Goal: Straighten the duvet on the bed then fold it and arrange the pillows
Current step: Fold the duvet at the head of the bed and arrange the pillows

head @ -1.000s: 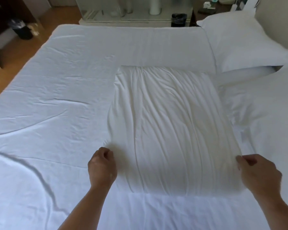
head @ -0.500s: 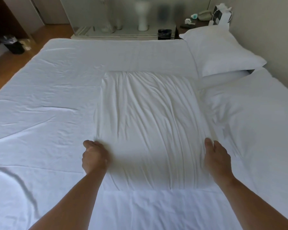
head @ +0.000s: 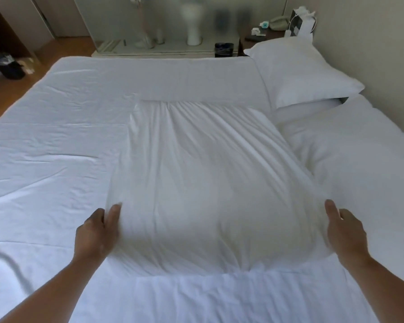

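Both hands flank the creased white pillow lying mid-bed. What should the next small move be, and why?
Probably lift the creased white pillow and carry it right, toward the plump white pillow by the wall. The left hand and right hand press its near sides, and it lies on the flat white duvet, away from that end.
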